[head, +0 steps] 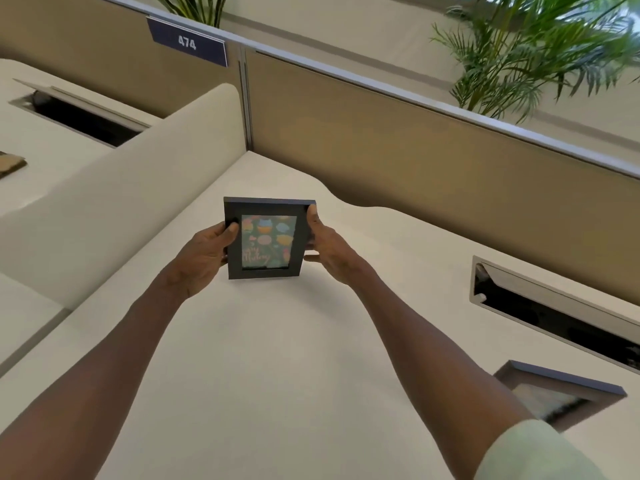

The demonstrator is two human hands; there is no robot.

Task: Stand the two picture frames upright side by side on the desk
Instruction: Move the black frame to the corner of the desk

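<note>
You held dark picture frame (266,239) upright, lower edge at or just above cream tabletop (277,358); contact unclear. Left hand (204,254) and right hand (329,252) gripped frame sides, fingers (231,230) pinching its edges. Second frame (561,393) lay flat near your right forearm. Open cable slot (554,310) sat right. Tan partition (398,147) carried sign "474" (187,42); palm plant (540,53) stood behind.

Black frame (266,239) upright; second frame (561,393) flat.
</note>
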